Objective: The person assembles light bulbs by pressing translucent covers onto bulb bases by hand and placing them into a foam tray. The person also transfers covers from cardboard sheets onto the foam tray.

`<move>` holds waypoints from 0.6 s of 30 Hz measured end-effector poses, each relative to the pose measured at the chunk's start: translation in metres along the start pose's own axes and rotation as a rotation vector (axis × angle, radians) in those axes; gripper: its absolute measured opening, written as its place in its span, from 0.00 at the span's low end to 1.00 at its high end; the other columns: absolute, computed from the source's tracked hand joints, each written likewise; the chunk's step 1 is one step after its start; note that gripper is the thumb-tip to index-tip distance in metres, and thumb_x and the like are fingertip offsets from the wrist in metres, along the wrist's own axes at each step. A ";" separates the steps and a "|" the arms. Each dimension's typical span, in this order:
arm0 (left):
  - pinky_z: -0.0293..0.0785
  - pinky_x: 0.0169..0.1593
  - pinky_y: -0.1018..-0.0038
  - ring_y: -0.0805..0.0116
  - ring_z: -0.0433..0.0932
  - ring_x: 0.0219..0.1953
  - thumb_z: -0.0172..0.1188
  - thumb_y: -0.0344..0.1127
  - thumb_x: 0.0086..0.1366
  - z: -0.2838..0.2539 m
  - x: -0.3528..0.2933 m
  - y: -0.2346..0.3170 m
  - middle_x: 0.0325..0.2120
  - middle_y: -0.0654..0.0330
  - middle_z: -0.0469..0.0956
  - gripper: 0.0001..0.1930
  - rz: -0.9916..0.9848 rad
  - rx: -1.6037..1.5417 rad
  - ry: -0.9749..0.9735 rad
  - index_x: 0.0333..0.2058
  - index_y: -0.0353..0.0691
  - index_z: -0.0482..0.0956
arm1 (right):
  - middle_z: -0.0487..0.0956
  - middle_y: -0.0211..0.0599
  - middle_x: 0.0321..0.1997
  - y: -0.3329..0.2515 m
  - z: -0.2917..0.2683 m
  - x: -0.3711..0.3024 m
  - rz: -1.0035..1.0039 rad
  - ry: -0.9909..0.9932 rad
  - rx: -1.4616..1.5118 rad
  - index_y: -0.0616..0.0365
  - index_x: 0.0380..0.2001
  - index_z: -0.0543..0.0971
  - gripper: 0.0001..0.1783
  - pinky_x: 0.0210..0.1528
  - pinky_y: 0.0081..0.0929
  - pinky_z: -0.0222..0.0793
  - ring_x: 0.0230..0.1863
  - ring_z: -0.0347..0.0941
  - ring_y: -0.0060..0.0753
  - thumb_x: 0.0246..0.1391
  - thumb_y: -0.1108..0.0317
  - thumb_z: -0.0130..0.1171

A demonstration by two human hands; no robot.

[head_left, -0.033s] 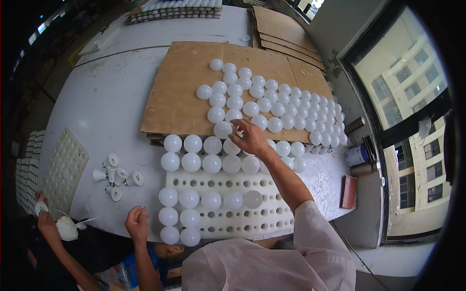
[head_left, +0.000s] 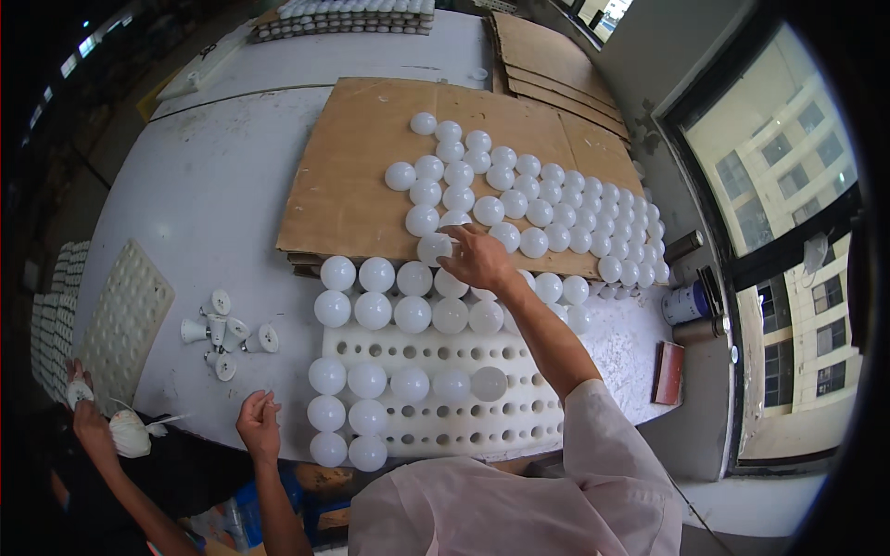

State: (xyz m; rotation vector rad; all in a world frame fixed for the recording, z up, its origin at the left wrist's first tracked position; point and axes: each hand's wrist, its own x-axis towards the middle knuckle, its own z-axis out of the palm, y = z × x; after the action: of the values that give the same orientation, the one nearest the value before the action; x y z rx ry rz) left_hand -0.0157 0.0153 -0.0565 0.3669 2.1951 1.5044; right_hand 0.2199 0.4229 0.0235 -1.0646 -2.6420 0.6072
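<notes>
My right hand [head_left: 477, 258] reaches over the near edge of a cardboard sheet [head_left: 343, 176], its thumb and fingers closed on the side of a white globe bulb cover [head_left: 432, 248]. More covers [head_left: 459, 173] stand in rows on the cardboard. Below the hand, others [head_left: 373, 310] sit along a white perforated foam tray [head_left: 431, 417]; one cover [head_left: 489, 384] on it looks greyer. My left hand [head_left: 260, 424] hovers at the table's front edge, left of the tray, fingers curled with nothing visible in them. Nearest to it are several white bulb bases [head_left: 222, 335] lying loose on the table.
A co-worker's hand [head_left: 88, 417] at the lower left holds a white bulb base beside a tied white bag [head_left: 130, 434]. A dimpled foam tray [head_left: 130, 315] lies nearby. Stacked cardboard [head_left: 556, 69] is at the back, a red box [head_left: 667, 372] and tins [head_left: 684, 304] by the window.
The view has shifted slightly, moving the scene a little to the right. My right hand's fingers have closed in on the globe bulb cover. My left hand has barely moved.
</notes>
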 end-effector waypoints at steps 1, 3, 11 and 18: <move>0.73 0.31 0.80 0.69 0.80 0.35 0.55 0.26 0.63 -0.008 0.010 -0.014 0.40 0.49 0.80 0.11 -0.014 0.007 0.042 0.44 0.29 0.73 | 0.77 0.47 0.46 -0.003 0.007 0.016 -0.011 -0.052 -0.131 0.52 0.52 0.73 0.31 0.48 0.43 0.71 0.46 0.75 0.50 0.45 0.51 0.61; 0.74 0.38 0.77 0.65 0.80 0.40 0.55 0.25 0.62 -0.027 0.035 -0.037 0.42 0.50 0.79 0.14 0.249 0.247 0.107 0.47 0.31 0.73 | 0.77 0.48 0.47 -0.003 0.012 0.037 0.096 -0.191 -0.309 0.52 0.54 0.72 0.35 0.50 0.42 0.70 0.48 0.75 0.49 0.45 0.44 0.61; 0.62 0.61 0.59 0.45 0.66 0.58 0.53 0.17 0.54 -0.042 0.119 -0.076 0.55 0.43 0.68 0.25 0.293 0.846 0.166 0.54 0.35 0.67 | 0.75 0.48 0.48 -0.014 0.007 0.043 0.073 -0.176 -0.290 0.57 0.51 0.72 0.32 0.46 0.43 0.72 0.45 0.75 0.51 0.47 0.49 0.61; 0.57 0.66 0.63 0.46 0.55 0.65 0.57 0.12 0.46 -0.082 0.177 -0.114 0.64 0.47 0.55 0.36 0.402 1.147 -0.129 0.58 0.36 0.62 | 0.69 0.42 0.57 0.032 -0.023 -0.049 0.180 -0.058 1.501 0.56 0.64 0.58 0.37 0.40 0.32 0.80 0.50 0.74 0.36 0.53 0.58 0.56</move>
State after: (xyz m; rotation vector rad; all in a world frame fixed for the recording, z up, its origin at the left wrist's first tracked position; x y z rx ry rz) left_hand -0.2061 -0.0118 -0.1753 1.2535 2.7478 0.1597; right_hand 0.2825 0.4162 0.0262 -0.6783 -1.3018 2.0898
